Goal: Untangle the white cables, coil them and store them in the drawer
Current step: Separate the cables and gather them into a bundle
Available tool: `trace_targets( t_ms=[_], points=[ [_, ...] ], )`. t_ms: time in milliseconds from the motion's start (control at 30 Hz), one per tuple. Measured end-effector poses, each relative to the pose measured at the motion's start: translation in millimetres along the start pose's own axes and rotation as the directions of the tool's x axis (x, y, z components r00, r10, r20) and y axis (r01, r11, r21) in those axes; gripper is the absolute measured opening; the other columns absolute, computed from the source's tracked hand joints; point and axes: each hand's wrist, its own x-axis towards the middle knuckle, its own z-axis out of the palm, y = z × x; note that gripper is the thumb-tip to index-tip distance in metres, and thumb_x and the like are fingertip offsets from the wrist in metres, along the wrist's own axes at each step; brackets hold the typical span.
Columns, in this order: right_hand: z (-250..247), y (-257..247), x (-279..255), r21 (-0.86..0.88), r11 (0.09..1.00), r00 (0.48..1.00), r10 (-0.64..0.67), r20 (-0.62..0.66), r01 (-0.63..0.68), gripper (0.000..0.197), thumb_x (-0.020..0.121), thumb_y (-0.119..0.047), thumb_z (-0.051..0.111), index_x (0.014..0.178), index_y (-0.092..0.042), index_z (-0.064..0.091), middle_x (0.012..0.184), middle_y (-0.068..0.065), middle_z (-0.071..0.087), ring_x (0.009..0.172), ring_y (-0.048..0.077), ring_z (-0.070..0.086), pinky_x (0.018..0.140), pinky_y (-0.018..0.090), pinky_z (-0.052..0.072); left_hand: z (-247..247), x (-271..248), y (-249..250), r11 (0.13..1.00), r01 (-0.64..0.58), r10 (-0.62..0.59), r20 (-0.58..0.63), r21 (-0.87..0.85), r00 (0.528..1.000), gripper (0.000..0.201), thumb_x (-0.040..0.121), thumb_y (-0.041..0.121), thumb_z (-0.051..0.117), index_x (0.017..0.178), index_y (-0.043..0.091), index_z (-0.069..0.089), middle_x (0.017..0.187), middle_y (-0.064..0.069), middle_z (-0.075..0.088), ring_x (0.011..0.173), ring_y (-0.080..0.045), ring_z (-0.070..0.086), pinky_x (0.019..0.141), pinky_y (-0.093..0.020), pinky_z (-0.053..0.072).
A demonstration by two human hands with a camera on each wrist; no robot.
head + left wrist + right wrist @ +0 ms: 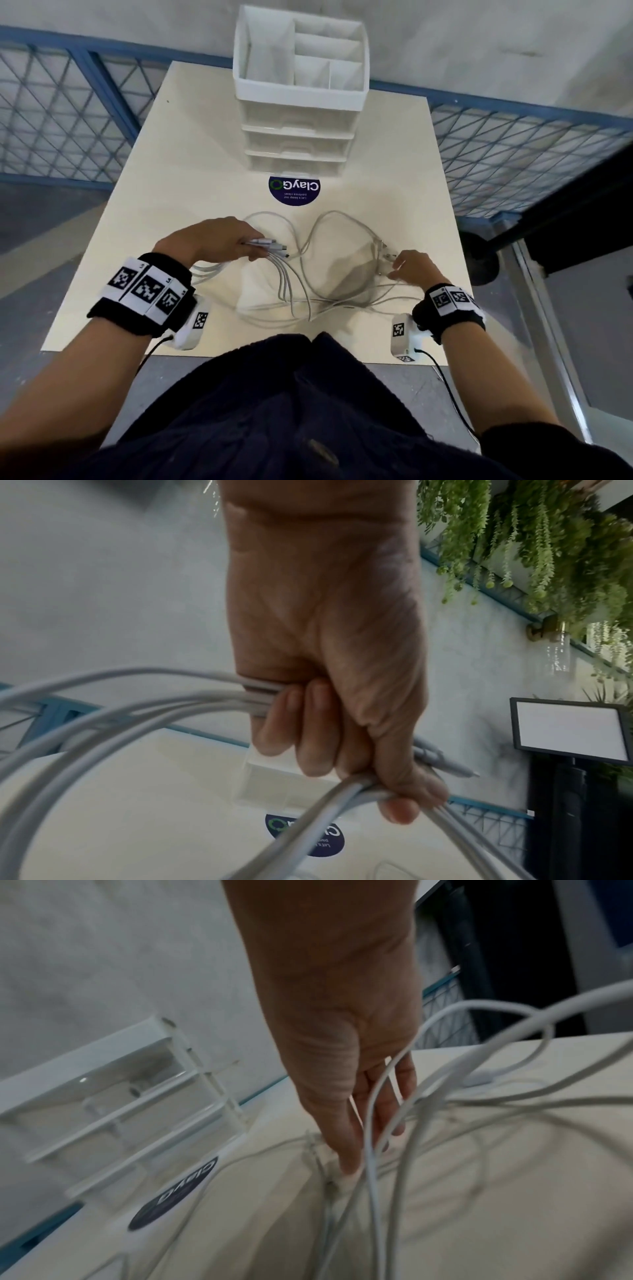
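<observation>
Table: smooth cream top carrying looping white cables.
Left hand: fist curling round several cable ends.
Right hand: fingers reaching down, touching cable plugs.
Drawer unit: glossy white plastic, standing behind.

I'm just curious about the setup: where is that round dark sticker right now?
In the head view the round dark sticker lies flat on the table, centred just in front of the white drawer unit and beyond the white cables.
</observation>
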Motion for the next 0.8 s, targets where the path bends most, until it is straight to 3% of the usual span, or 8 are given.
trace_targets(
  t_ms=[167,267,333,400,500,600,700,800],
  points=[
    [25,-39,5,0.116,0.991,0.990,0.079,-0.116,-0.066,0.054,0.084,-0.035,0.064,0.120,0.000,0.046,0.121,0.021,0.057,0.115,0.038,0.055,0.088,0.040,0.044,0,-2,5,1.000,0.008,-0.008,-0.013,0.021,1.000,0.027,0.092,0.042,0.051,0.071,0.026,0.056,0.056,0.007,0.047,0.057,-0.006,0.046,0.057,-0.022,0.032],
    [37,-46,13,0.175,0.985,0.978,0.023,-0.208,0.014,0.028,0.089,-0.018,0.056,0.110,-0.001,0.053,0.117,0.021,0.060,0.109,0.036,0.057,0.084,0.038,0.043,2,-4,-1,1.000,0.013,-0.014,-0.036,-0.016,0.999,0.028,0.091,0.044,0.051,0.071,0.026,0.057,0.056,0.005,0.048,0.056,-0.006,0.046,0.058,-0.024,0.034],
    [33,-55,21,0.294,0.945,0.972,-0.075,-0.223,0.141,0.017,0.085,-0.011,0.061,0.098,0.000,0.062,0.101,0.021,0.067,0.100,0.036,0.061,0.078,0.032,0.042,3,-5,-7,0.997,0.002,-0.009,-0.090,-0.079,0.996,0.026,0.091,0.041,0.054,0.071,0.025,0.060,0.056,0.006,0.050,0.053,-0.005,0.047,0.058,-0.024,0.035],
    [16,-71,20,0.420,0.872,0.955,-0.152,-0.256,0.252,0.011,0.080,-0.012,0.069,0.088,-0.006,0.064,0.083,0.012,0.066,0.084,0.033,0.064,0.076,0.034,0.046,4,-3,-9,0.984,-0.032,-0.003,-0.196,-0.177,0.981,0.019,0.088,0.036,0.060,0.077,0.021,0.065,0.054,0.011,0.055,0.053,0.000,0.049,0.057,-0.024,0.034],
    [-29,-111,7,0.566,0.712,0.900,-0.232,-0.370,0.416,0.013,0.079,-0.016,0.072,0.076,-0.016,0.060,0.076,0.003,0.063,0.068,0.025,0.060,0.071,0.040,0.052,-5,1,-6,0.949,-0.056,-0.066,-0.371,-0.309,0.926,0.015,0.084,0.038,0.065,0.086,0.023,0.065,0.051,0.013,0.050,0.052,-0.002,0.044,0.055,-0.019,0.032],
    [-73,-154,-18,0.602,0.548,0.813,-0.346,-0.468,0.580,0.017,0.079,-0.015,0.073,0.072,-0.022,0.059,0.072,-0.003,0.063,0.066,0.012,0.058,0.064,0.023,0.047,-21,4,6,0.890,-0.112,-0.125,-0.472,-0.442,0.873,0.025,0.092,0.041,0.051,0.085,0.019,0.061,0.060,0.008,0.047,0.052,-0.002,0.043,0.054,-0.014,0.034],
    [-95,-188,-45,0.651,0.400,0.753,-0.477,-0.454,0.646,0.017,0.080,-0.010,0.071,0.073,-0.018,0.058,0.068,0.000,0.062,0.060,0.004,0.058,0.060,0.015,0.046,-34,8,25,0.715,-0.286,-0.115,-0.511,-0.638,0.852,0.031,0.100,0.035,0.034,0.078,0.016,0.047,0.060,0.008,0.034,0.049,-0.004,0.032,0.050,-0.017,0.030],
    [-95,-211,-64,0.724,0.328,0.739,-0.568,-0.362,0.607,0.014,0.081,-0.009,0.070,0.075,-0.014,0.058,0.067,0.003,0.063,0.059,0.006,0.062,0.057,0.015,0.048,-40,15,40,0.598,-0.444,-0.107,-0.616,-0.667,0.781,0.029,0.102,0.028,0.030,0.080,0.014,0.043,0.063,0.004,0.036,0.055,-0.007,0.032,0.053,-0.019,0.030]
  ],
)
